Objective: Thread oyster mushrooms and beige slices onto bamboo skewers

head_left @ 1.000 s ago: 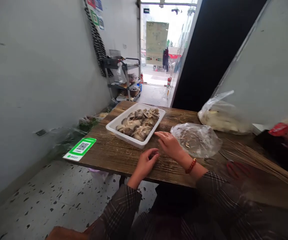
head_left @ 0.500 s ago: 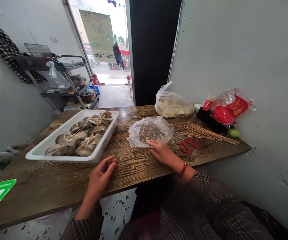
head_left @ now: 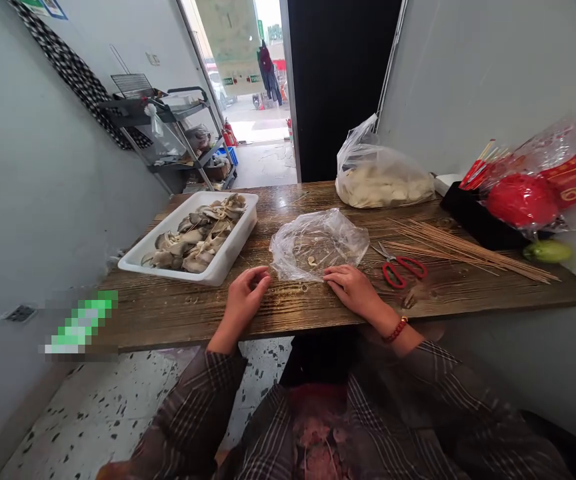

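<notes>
Left of centre, I see the left hand [head_left: 245, 295] loosely curled, its gap narrow. Right of centre, the right hand [head_left: 355, 292], half open, touches the bag's [head_left: 349, 237] near edge.

The left hand [head_left: 245, 295] is loosely curled, its thumb slightly parted from the bent fingers. The right hand [head_left: 354, 291] is turned palm down, its fingers nearly straight and close together. The left forearm [head_left: 224, 339] and right forearm [head_left: 410, 341] slant forward and inward, the hands apart.
</notes>
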The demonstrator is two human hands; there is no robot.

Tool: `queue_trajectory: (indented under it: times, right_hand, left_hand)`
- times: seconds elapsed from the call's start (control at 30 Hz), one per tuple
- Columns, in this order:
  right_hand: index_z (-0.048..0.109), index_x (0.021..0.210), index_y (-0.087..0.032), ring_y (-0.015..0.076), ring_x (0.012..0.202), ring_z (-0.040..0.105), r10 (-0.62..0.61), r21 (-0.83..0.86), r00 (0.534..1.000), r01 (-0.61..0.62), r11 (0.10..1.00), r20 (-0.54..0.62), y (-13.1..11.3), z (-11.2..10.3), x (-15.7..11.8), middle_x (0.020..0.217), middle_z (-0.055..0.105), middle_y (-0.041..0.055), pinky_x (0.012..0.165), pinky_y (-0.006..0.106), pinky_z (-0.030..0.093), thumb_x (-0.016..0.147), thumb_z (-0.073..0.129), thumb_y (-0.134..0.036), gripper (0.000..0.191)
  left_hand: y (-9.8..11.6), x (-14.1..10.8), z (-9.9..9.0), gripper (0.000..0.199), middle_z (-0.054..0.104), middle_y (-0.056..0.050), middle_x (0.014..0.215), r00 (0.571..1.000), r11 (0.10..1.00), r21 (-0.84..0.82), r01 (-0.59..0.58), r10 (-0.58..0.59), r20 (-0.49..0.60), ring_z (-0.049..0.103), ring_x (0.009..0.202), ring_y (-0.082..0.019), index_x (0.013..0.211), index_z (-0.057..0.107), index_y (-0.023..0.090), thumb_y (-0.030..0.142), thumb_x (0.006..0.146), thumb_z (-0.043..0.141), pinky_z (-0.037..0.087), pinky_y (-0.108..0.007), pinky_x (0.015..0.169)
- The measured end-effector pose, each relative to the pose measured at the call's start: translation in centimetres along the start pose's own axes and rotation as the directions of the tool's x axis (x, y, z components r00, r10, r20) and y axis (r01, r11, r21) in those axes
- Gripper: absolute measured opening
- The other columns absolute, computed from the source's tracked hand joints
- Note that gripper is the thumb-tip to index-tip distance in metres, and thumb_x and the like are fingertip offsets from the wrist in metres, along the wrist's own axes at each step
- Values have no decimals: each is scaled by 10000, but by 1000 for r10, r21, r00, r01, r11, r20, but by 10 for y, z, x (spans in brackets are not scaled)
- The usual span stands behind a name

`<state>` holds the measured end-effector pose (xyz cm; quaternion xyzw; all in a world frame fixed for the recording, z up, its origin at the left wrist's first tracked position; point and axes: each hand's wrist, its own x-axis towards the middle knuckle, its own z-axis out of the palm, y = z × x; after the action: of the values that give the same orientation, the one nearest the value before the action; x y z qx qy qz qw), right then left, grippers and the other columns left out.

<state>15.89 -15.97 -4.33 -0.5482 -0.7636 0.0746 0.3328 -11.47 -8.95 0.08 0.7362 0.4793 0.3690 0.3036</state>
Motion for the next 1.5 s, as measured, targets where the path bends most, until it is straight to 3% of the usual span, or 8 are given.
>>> queue_trajectory:
  times: [0.2, 0.43, 0.73, 0.93, 1.1, 1.23, 1.3, 1.5]
  right_hand:
    - [706, 972, -196, 196, 923, 641, 148, 99, 988, -144, 985, -41, -4, -12, 7, 988, 705, 74, 850, 331, 483, 964, 484, -242, 227]
    - [563, 1317, -237, 214, 1021, 622, 105, -123, 983, -86, 989, 149, -19, -10, 56, 1188, 633, 91, 836, 313, 487, 897, 616, -296, 428]
    - [704, 982, -179, 195, 934, 634, 123, -169, 979, -95, 981, 162, 3, 12, 93, 1015, 681, 89, 819, 291, 466, 953, 479, -167, 228]
    - [684, 1107, -199, 179, 976, 634, 57, -107, 998, -57, 993, -9, 17, -36, 107, 1094, 682, 72, 875, 285, 468, 970, 483, -257, 250]
    - [513, 1370, -136, 229, 1257, 507, 61, -248, 979, -110, 963, -195, 54, -87, 156, 1359, 550, 136, 1053, 342, 406, 911, 509, -176, 460]
    - [264, 1521, -119, 255, 1354, 422, 269, -417, 950, -313, 854, -161, 79, -108, 194, 1561, 324, 164, 1074, 338, 384, 895, 549, -206, 694]
    - [224, 1535, -130, 280, 1261, 521, 395, -467, 911, -404, 786, -123, 87, -106, 196, 1493, 432, 190, 1005, 359, 428, 881, 585, -236, 755]
    - [631, 1203, -115, 270, 1038, 656, 515, -488, 853, -486, 724, -85, 100, -82, 148, 1075, 712, 191, 869, 336, 456, 940, 451, -203, 331]
  left_hand:
    - [31, 39, 45, 300, 657, -102, 1150, 925, 894, 248, -372, 334, 183, 598, 1080, -241, 1126, 667, 180, 262, 844, 606, 458, -414, 985]
    - [-12, 66, 78, 538, 548, -157, 1357, 893, 818, 389, -424, 308, 327, 528, 1234, -320, 1265, 593, 199, 331, 757, 711, 415, -498, 1043]
    - [-42, 85, 52, 462, 585, -199, 1308, 936, 727, 591, -351, 261, 235, 553, 1191, -351, 1191, 630, 138, 414, 822, 601, 434, -505, 1015]
    - [-40, 92, 54, 380, 614, -174, 1277, 953, 708, 639, -300, 256, 164, 566, 1174, -347, 1146, 668, 168, 358, 828, 586, 447, -501, 994]
    - [-36, 90, 59, 316, 610, -155, 1307, 943, 748, 575, -332, 247, 224, 583, 1165, -313, 1128, 690, 175, 241, 851, 554, 437, -477, 1028]
    - [-35, 88, 55, 314, 612, -155, 1309, 946, 751, 576, -325, 242, 217, 582, 1183, -308, 1135, 693, 167, 211, 866, 537, 439, -466, 1037]
    - [-35, 86, 53, 321, 610, -156, 1314, 948, 746, 585, -319, 237, 213, 581, 1188, -313, 1149, 689, 164, 214, 870, 537, 446, -463, 1031]
    - [-32, 84, 53, 323, 613, -154, 1312, 952, 738, 602, -305, 235, 195, 579, 1201, -320, 1148, 692, 178, 225, 861, 551, 443, -476, 1030]
